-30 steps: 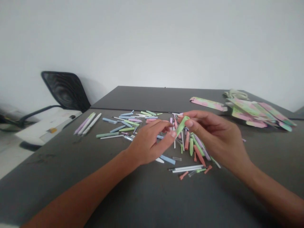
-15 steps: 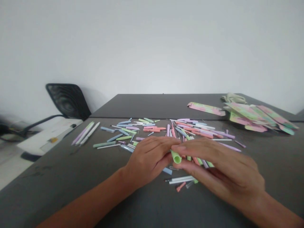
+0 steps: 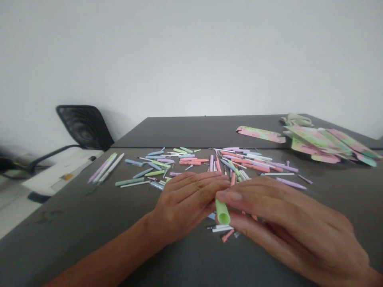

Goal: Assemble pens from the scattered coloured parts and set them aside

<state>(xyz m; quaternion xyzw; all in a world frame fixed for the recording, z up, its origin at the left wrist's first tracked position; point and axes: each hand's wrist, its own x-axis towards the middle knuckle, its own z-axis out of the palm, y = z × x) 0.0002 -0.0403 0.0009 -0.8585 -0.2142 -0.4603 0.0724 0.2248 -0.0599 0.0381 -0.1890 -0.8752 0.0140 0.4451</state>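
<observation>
My left hand (image 3: 187,203) and my right hand (image 3: 287,221) meet low over the dark table (image 3: 89,223), fingers pressed together around a light green pen barrel (image 3: 222,212). Its open round end points toward me. The left fingertips pinch the barrel's far part; the right thumb and forefinger grip it from the right. Just beyond and under the hands lies a scatter of pastel pen parts (image 3: 239,163): barrels, caps and thin white refills. Whether the left hand holds another small part is hidden.
Three assembled pens (image 3: 105,167) lie together at the left of the table. Flat pastel cardboard boxes (image 3: 323,143) are heaped at the far right, with a crumpled cloth (image 3: 295,118) behind. A black mesh chair (image 3: 82,127) stands off the table's left side.
Both hands have come down from above the pile and drawn toward me with the green barrel. The barrel has turned from slanting upright to pointing its open end at the camera.
</observation>
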